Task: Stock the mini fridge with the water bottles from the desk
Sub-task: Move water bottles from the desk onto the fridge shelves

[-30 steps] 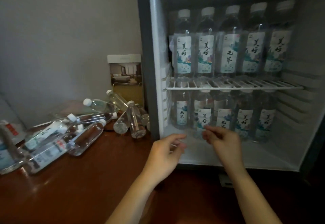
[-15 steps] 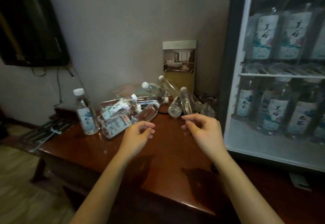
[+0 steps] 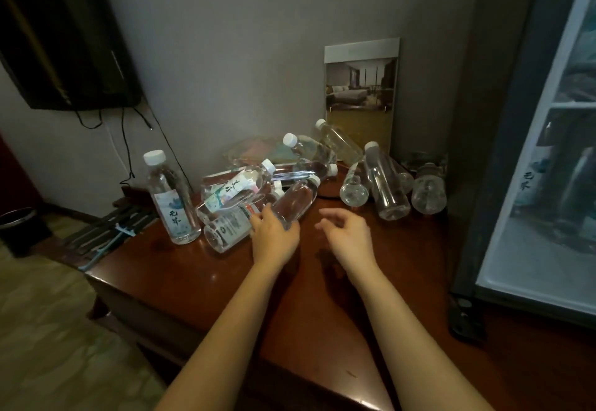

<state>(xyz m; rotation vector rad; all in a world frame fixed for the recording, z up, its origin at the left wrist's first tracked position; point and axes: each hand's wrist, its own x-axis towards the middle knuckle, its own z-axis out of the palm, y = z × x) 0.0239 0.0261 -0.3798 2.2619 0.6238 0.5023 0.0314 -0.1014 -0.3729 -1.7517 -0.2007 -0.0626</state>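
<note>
Several clear water bottles with white caps lie in a pile (image 3: 232,191) at the back of the brown wooden desk (image 3: 322,307). My left hand (image 3: 274,236) is at the base end of one lying label-less bottle (image 3: 295,199), thumb and fingers curled round it. Just to its right, my right hand (image 3: 350,233) hovers over the desk, fingers loosely curled and holding nothing. One labelled bottle (image 3: 171,198) stands upright on the left. More bottles (image 3: 387,185) lie near the open mini fridge (image 3: 548,185) at the right, which has bottles inside.
A picture card (image 3: 361,88) leans on the wall behind the pile. A dark TV (image 3: 58,33) hangs at upper left with cables (image 3: 129,152) dropping below it. A black bin (image 3: 19,230) stands on the floor at left. The desk edge runs diagonally at lower left.
The view swung left from the fridge interior to the desk. Both hands moved away from the fridge, and my left hand reached forward onto a lying bottle.
</note>
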